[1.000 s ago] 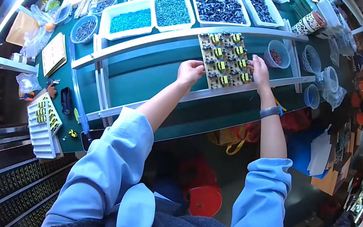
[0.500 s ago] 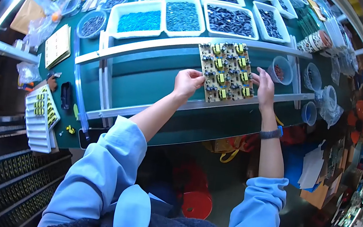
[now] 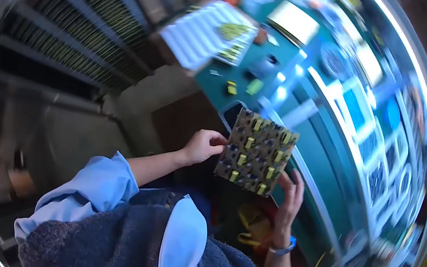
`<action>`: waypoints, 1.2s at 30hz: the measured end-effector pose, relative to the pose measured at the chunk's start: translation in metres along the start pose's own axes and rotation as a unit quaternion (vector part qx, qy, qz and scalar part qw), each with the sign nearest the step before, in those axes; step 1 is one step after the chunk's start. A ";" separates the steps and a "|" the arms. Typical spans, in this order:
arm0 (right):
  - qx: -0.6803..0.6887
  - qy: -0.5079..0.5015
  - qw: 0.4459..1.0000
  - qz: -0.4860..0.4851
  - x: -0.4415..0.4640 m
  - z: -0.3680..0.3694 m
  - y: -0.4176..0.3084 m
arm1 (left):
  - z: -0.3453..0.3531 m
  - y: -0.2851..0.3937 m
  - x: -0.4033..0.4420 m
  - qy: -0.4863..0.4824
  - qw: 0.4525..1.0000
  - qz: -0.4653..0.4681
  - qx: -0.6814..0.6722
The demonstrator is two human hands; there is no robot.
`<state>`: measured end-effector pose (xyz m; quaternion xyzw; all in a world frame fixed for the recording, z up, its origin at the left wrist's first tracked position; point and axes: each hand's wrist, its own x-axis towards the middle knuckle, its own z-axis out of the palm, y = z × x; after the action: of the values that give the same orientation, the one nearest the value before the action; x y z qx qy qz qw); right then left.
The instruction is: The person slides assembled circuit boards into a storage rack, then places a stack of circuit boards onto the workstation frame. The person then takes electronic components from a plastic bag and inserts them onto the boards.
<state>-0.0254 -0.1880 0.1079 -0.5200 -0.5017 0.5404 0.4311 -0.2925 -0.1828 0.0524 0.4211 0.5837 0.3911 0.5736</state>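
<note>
A tan circuit board (image 3: 257, 154), studded with yellow transformers and small dark parts, is held up in front of my body. My left hand (image 3: 203, 147) pinches its left edge between thumb and fingers. On the board's opposite edge, my right hand (image 3: 289, 200) has its fingers pressed against the lower right side, with a watch band on the wrist. The board's component side faces me. Behind it lies the near edge of the green worktable, just past my fingers.
To the left stands a rack (image 3: 72, 35) loaded with rows of boards. White ribbed trays (image 3: 201, 34) with yellow parts sit at the table's corner, near a loose yellow part (image 3: 231, 87). A metal rail frame (image 3: 321, 192) and blurred white bins (image 3: 360, 109) lie to the right.
My view has swung left toward the rack, so the table now appears on the right. The board has come off the rail frame, carried along between both hands.
</note>
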 end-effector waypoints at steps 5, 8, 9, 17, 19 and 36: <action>-0.012 -0.184 0.983 0.022 -0.002 0.156 0.015 | -0.137 -0.066 -0.094 0.177 0.984 -0.009 -0.016; 0.005 -0.274 0.960 0.054 -0.015 0.254 0.030 | -0.208 -0.081 -0.163 0.267 0.963 -0.037 -0.016; 0.001 -0.293 0.954 0.063 -0.022 0.289 0.034 | -0.234 -0.083 -0.187 0.285 0.957 -0.051 -0.006; 0.012 -0.343 0.929 0.137 -0.080 0.540 0.111 | -0.425 -0.212 -0.289 0.389 0.916 -0.075 -0.054; 0.017 -0.337 0.929 0.152 -0.095 0.595 0.128 | -0.464 -0.237 -0.309 0.410 0.905 -0.106 -0.051; -0.086 -0.322 0.938 0.099 -0.059 0.811 0.367 | -0.638 -0.495 -0.224 0.478 0.869 -0.120 -0.034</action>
<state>-0.8064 -0.3687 -0.2833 -0.4007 -0.6042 0.6735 0.1440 -0.9536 -0.5448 -0.3139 0.0893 0.8188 0.4926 0.2809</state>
